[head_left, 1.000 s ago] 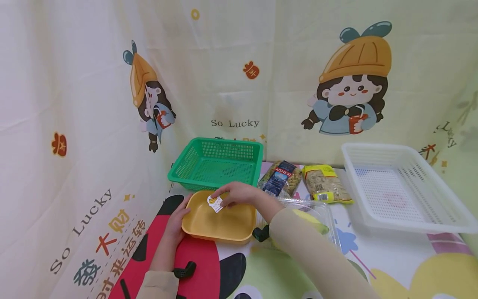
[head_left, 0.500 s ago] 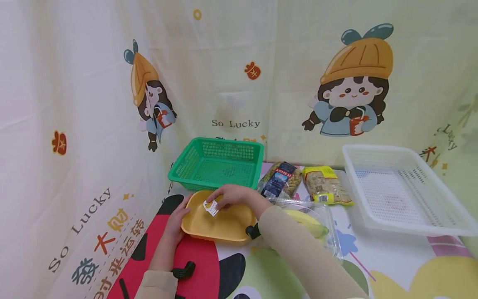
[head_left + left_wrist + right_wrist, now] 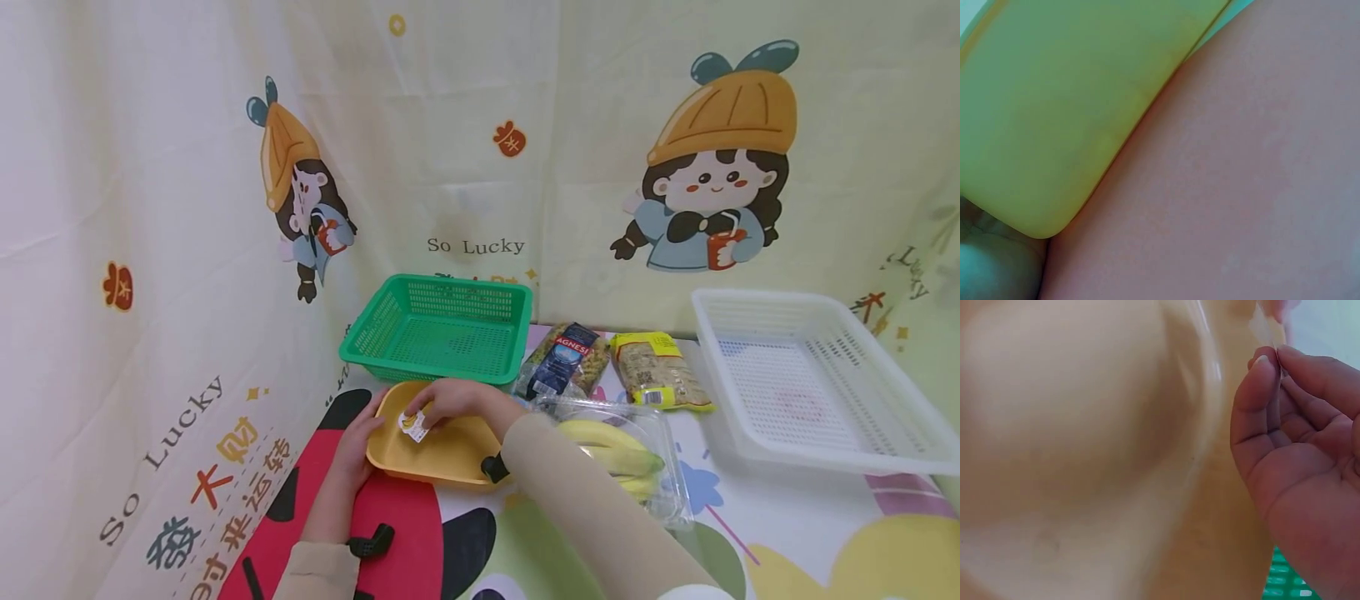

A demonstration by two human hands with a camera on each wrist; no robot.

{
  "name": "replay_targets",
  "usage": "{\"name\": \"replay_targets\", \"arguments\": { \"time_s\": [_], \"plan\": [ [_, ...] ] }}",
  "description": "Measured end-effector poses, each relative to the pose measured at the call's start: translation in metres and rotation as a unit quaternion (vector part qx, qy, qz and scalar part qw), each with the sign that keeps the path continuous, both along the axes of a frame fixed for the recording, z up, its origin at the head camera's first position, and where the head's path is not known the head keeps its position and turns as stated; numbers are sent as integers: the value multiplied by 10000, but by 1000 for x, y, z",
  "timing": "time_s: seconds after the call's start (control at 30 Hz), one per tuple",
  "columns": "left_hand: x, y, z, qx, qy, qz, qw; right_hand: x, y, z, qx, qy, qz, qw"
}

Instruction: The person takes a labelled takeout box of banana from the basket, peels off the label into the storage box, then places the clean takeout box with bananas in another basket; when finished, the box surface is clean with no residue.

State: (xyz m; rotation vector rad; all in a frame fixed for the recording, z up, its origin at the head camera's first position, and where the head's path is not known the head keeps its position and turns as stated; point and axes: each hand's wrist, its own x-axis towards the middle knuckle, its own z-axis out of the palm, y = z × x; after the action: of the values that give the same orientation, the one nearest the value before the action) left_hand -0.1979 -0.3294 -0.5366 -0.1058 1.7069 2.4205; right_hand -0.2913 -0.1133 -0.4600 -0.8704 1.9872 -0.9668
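Observation:
My left hand point(image 3: 354, 442) grips the left side of a yellow plastic basin point(image 3: 450, 462); the left wrist view shows the basin wall point(image 3: 1066, 119) lying against the hand. Over the basin's inside, my right hand point(image 3: 459, 400) pinches a small white sticker or card with a banana picture point(image 3: 413, 426) between thumb and forefinger. In the right wrist view the thin white piece point(image 3: 1261, 326) appears nearly edge-on above the pinching fingertips. To the right, partly behind my right sleeve, sits a clear plastic box point(image 3: 678, 492) with bananas point(image 3: 611, 442) in it.
Behind the basin stands a green mesh basket point(image 3: 442, 362). A pasta bag point(image 3: 566, 358) and a yellow-labelled bag point(image 3: 658, 371) lie at the back. At the right is a white mesh basket point(image 3: 825, 454). Printed curtains point(image 3: 585, 167) enclose the back and left.
My right hand has moved left and slightly down with the sticker, toward the basin's left wall. More of the bananas now shows. The left hand has stayed put on the basin.

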Motion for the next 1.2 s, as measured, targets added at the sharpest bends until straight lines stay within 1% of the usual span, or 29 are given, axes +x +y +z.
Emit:
{"name": "replay_targets", "arguments": {
  "time_s": [0.1,0.2,0.4,0.5,0.63,0.8,0.97,1.03,1.1,1.2],
  "plan": [
    [0,1,0,8,-73,67,10000,1,-3,-3,135,-1,48,9999],
    [-1,2,1,86,-129,139,9998,1,-7,-6,238,104,169,9995],
    [1,1,3,167,-143,114,9997,1,-15,-10,401,403,469,9973],
    [1,0,2,143,-81,109,9998,1,-18,-11,442,601,500,9960],
    [-1,0,-1,117,34,45,9999,1,-18,-10,491,805,409,9947],
    [-3,1,-2,50,56,25,10000,-2,-19,-13,640,1053,425,9915],
    [-3,2,-1,18,-1,69,10000,-4,-20,-20,756,1014,497,9907],
    [-2,2,0,12,-21,113,9999,-4,-22,-21,799,1095,591,9890],
    [-2,2,0,11,-39,147,9999,-4,-23,-22,845,1317,715,9851],
    [-2,2,1,-15,-54,158,9999,-4,-26,-21,930,1735,910,9762]
  ]
}}
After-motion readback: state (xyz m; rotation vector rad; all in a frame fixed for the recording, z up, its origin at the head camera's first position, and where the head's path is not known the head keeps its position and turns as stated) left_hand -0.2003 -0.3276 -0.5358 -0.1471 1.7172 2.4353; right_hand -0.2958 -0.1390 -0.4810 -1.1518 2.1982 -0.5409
